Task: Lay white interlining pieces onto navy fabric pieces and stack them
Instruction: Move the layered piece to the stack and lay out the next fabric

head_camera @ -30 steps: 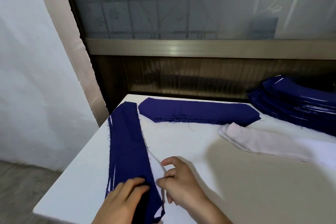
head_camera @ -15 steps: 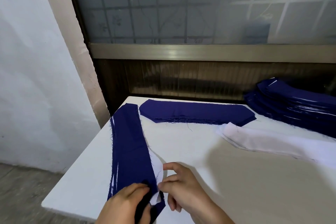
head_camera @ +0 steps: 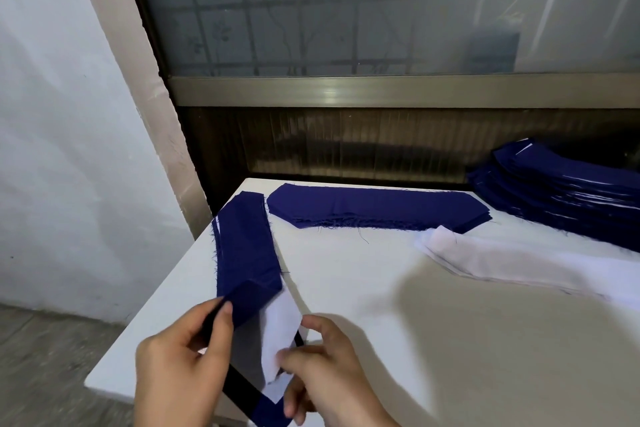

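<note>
A stack of navy strips (head_camera: 247,246) with white interlining between them lies along the table's left edge. My left hand (head_camera: 183,364) pinches the near end of the top navy piece and folds it back. Under it a white interlining piece (head_camera: 280,326) shows, and my right hand (head_camera: 322,367) pinches its near end. A second navy pile (head_camera: 377,206) lies across the back of the table. A pile of white interlining pieces (head_camera: 519,260) lies at the right.
The white table (head_camera: 433,340) ends at its left edge and near corner close to my hands. A tall stack of navy pieces with white layers (head_camera: 568,194) sits at the back right. A window and a wall stand behind the table.
My left hand has lifted and folded back the near end of the top navy piece. More white interlining now shows, and my right hand has taken hold of its end.
</note>
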`<state>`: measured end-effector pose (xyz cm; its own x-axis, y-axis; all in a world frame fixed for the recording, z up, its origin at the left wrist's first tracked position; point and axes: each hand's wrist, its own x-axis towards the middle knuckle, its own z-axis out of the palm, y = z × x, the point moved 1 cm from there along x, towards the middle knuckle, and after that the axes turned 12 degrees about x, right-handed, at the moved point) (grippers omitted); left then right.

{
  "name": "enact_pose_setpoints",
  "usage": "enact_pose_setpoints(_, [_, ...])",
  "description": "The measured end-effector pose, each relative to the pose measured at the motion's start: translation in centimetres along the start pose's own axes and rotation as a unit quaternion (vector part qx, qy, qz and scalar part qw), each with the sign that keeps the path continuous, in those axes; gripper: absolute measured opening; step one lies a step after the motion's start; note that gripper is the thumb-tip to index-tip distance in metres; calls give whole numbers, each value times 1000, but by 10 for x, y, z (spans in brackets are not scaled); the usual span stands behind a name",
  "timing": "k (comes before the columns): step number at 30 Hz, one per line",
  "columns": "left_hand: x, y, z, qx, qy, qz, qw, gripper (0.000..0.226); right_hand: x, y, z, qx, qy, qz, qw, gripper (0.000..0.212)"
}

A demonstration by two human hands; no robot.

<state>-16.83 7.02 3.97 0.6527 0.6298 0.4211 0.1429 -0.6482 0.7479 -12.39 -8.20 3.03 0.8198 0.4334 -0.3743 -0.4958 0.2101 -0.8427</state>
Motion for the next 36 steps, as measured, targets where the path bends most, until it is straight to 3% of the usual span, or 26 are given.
enact_pose_setpoints(2, [3,9,-3,4,14,18,1000,43,-1,1,4,63,2,18,998,41])
enact_pose_setpoints(5, [14,17,-10,-1,33,14,999,50,6,0,3,134,78,25,988,36])
enact_pose_setpoints(8, [24,20,-16,-3,47,25,999,36,6,2,1,70,96,-46,992,30])
enact_pose_setpoints(10, [26,21,-16,4,50,41,998,36,5,11,4,-56,95,-120,987,24])
enact_pose_setpoints(11, [25,22,-16,10,51,50,997,39,4,15,6,-160,98,-184,965,18])
enact_pose_setpoints(13, [24,21,-14,14,50,59,997,39,9,25,5,-344,123,-349,863,14])
enact_pose_setpoints(15, [24,19,-13,9,54,56,997,35,13,29,6,-429,115,-462,767,15])
enact_pose_setpoints(17, [26,14,-12,7,66,50,997,23,17,31,8,-492,62,-504,707,15])
enact_pose_setpoints(20, [33,12,-14,-4,79,41,996,6,21,32,5,-569,-10,-491,660,16])
enact_pose_setpoints(25, [45,22,-18,7,92,83,992,14,21,27,0,-593,-64,-457,660,22])
enact_pose_setpoints(31, [31,23,-12,65,110,201,971,21,20,24,-3,-663,-104,-418,613,28])
enact_pose_setpoints(36, [64,24,-18,40,109,131,985,17,22,19,-5,-653,-133,-427,611,31])
